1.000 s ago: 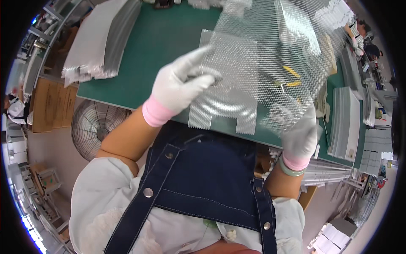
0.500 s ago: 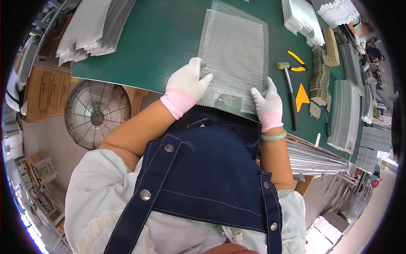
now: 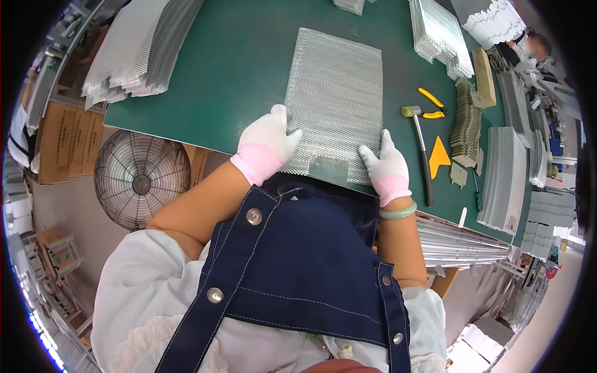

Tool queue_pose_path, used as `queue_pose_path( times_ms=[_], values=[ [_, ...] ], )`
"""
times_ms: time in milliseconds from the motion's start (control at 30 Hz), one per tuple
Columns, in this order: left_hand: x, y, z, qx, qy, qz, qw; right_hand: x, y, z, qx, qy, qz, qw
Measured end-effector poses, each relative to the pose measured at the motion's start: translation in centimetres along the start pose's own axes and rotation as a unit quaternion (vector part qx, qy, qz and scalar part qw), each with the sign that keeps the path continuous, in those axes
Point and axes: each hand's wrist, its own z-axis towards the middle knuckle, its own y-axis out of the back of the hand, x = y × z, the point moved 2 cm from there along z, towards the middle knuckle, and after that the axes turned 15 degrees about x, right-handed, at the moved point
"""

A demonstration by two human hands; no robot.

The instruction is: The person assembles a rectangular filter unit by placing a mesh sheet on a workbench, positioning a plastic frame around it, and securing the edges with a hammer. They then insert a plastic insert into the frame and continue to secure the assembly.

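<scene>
A stack of silvery metal mesh sheets [image 3: 336,99] lies flat on the green table [image 3: 236,68], squared up near its front edge. My left hand [image 3: 266,142], in a white glove with a pink cuff, presses on the stack's near left corner. My right hand [image 3: 385,163], gloved the same way, rests fingers down on the near right corner. A jade-green bangle [image 3: 398,213] sits on my right wrist. Neither hand grips anything.
A rubber mallet [image 3: 418,146], yellow pliers [image 3: 430,102] and an orange triangular piece [image 3: 439,156] lie right of the mesh. Piles of mesh sheets [image 3: 134,56] stand at the far left and far right [image 3: 438,34]. A floor fan [image 3: 142,180] stands below the table's left front edge.
One second ago both hands held a mesh sheet up in the air. It has since been laid on the stack, and the hands now press its near corners flat.
</scene>
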Motion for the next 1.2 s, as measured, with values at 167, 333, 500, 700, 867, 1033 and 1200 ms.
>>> queue_pose_path(
  times_ms=[167, 333, 500, 700, 867, 1033, 1200],
  values=[
    [0.4, -0.2, 0.3, -0.015, -0.02, -0.014, 1.0, 0.3, 0.1, -0.1, -0.006, -0.002, -0.008, 1.0],
    [-1.1, 0.9, -0.8, -0.172, -0.106, 0.135, 0.97, 2.7, 1.0, -1.5, -0.052, -0.056, -0.115, 0.99],
    [1.0, -1.4, 1.7, -0.13, -0.214, 0.23, 0.94, 0.8, -1.5, 0.2, -0.138, 0.13, -0.274, 0.943],
    [1.5, 1.3, 6.2, -0.115, -0.219, 0.267, 0.931, 2.2, -1.2, 3.8, -0.092, 0.1, -0.231, 0.963],
    [-1.3, 5.6, 6.9, 0.01, -0.194, 0.347, 0.917, 4.0, 7.1, 6.1, 0.135, 0.147, -0.128, 0.972],
    [-5.0, 6.4, 8.3, 0.118, -0.134, 0.484, 0.856, 0.6, 19.5, 19.0, -0.126, 0.071, 0.015, 0.989],
    [-5.2, 6.8, 8.5, 0.153, -0.113, 0.45, 0.872, -3.6, 24.5, 29.1, -0.243, -0.11, -0.018, 0.964]
  ],
)
